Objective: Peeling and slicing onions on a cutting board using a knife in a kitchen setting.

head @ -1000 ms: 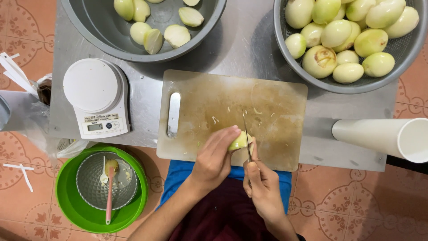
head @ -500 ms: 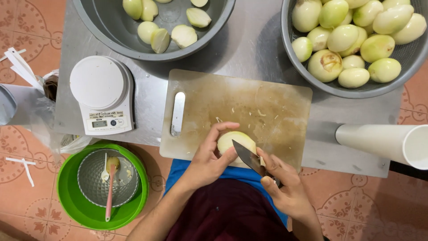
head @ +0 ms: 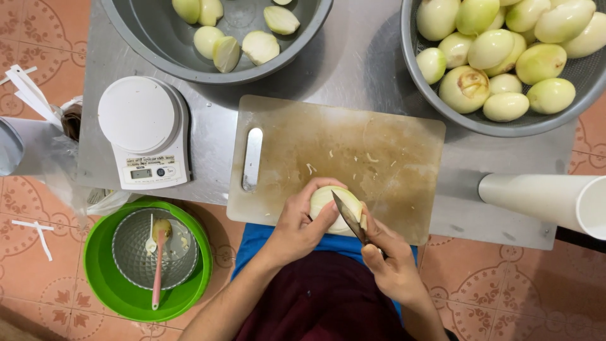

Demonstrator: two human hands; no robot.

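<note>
My left hand (head: 302,222) grips a pale peeled fruit (head: 329,203) over the near edge of a worn plastic cutting board (head: 353,151). My right hand (head: 392,260) holds a small knife (head: 348,216), its blade laid diagonally across the fruit's right side. A grey basin (head: 315,31) at the top left holds several cut pale pieces (head: 260,45). A grey colander (head: 435,107) at the top right is full of whole peeled fruits (head: 499,57).
A white kitchen scale (head: 144,132) stands left of the board on the metal table (head: 353,76). On the tiled floor a green bowl (head: 113,290) holds a metal bowl with a pink spoon (head: 158,268). A white pipe (head: 543,201) juts in at the right.
The fruit has been turned in my left hand, now showing its round face. The knife blade has gone from upright beside it to lying slanted across it.
</note>
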